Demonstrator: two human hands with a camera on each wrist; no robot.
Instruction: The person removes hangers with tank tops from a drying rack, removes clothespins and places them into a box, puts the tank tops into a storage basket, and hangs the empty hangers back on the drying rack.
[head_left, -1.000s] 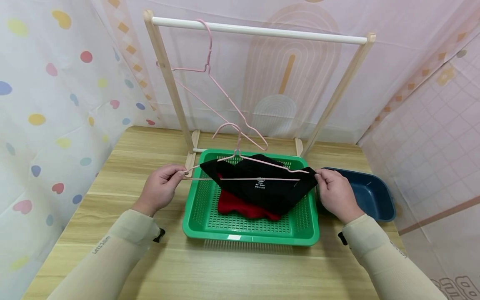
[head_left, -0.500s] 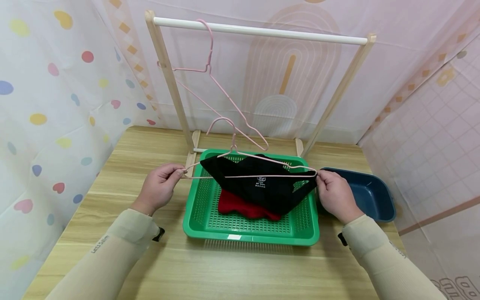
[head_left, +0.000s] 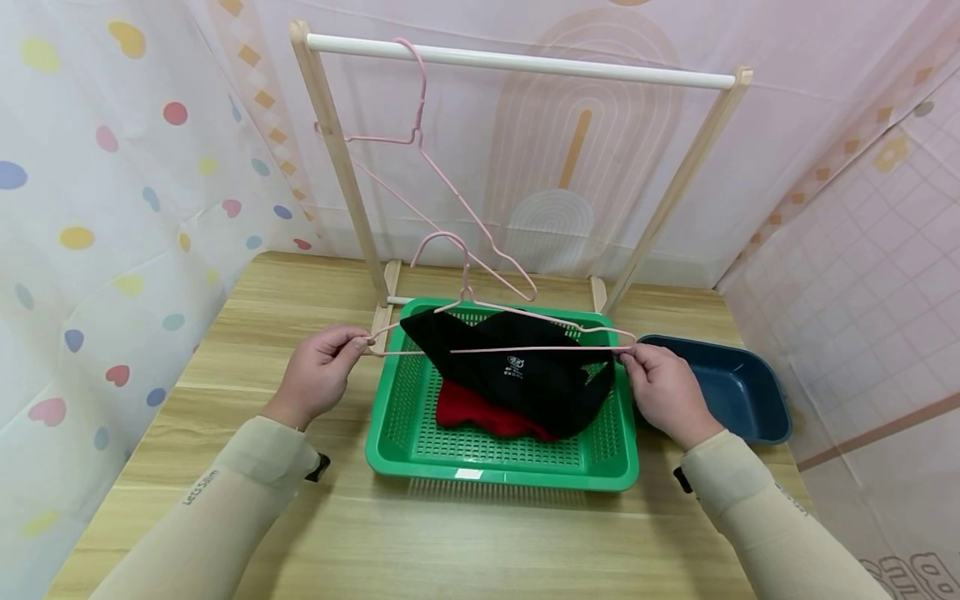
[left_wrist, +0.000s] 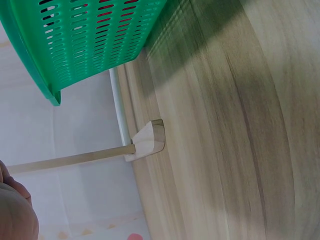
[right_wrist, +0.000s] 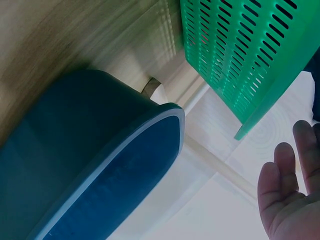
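Note:
A pink wire clothes hanger (head_left: pixel 525 315) spans the space above a green basket (head_left: pixel 495 479). At its left end, my left hand (head_left: pixel 324 371) pinches the wire between thumb and fingers. A black tank top (head_left: pixel 525 387) with a small white print hangs from the hanger, its left strap over the left arm. My right hand (head_left: pixel 663 387) pinches the other strap beside the hanger's right tip; whether it also grips the wire is hard to tell. Under the black top lies red cloth (head_left: pixel 480 412) in the basket. Both wrist views catch only part of each hand.
Behind the basket stands a wooden rack with a white rod (head_left: pixel 517 60). Another pink hanger (head_left: pixel 457 196) hangs from that rod at the left. To the right sits a dark blue basin (head_left: pixel 738 387) on the wooden table (head_left: pixel 465 550).
The hanger's right end has come out from behind the black fabric and now shows in front. My right hand has drawn slightly inward with the strap. The hanger's hook has shifted left and up.

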